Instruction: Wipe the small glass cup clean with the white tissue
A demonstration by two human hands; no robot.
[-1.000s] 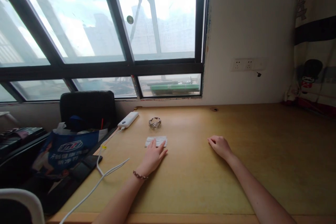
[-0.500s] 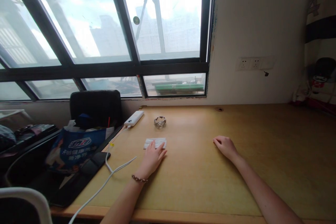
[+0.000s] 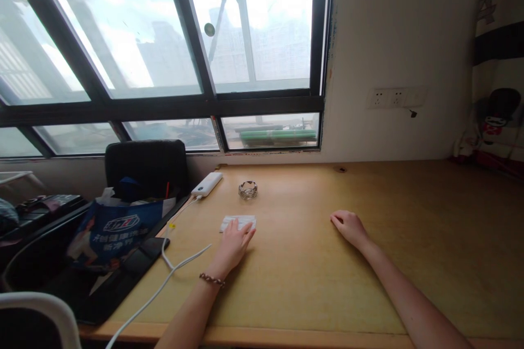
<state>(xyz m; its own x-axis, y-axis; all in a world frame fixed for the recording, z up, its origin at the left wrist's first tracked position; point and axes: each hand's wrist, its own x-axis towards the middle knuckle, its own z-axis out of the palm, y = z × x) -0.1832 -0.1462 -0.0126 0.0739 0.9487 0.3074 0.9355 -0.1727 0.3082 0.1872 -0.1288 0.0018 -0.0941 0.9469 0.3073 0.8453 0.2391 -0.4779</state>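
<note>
Cloth (image 3: 226,223) lay on the table (image 3: 295,278), partly beneath your left hand (image 3: 234,242), fingers spread; your right hand (image 3: 350,228), curled inward, rested well apart. Light, even fingertip pressure seemed best for holding it flat.

Over the last second we have slid the white, flat, folded rectangular sheet (image 3: 225,224) leftward under our bare left hand (image 3: 232,245), closer to the thin white cable's (image 3: 174,269) loose end. It now lies slightly left of the silvery openwork metal ring (image 3: 248,191), and our view has swung a little left.
</note>
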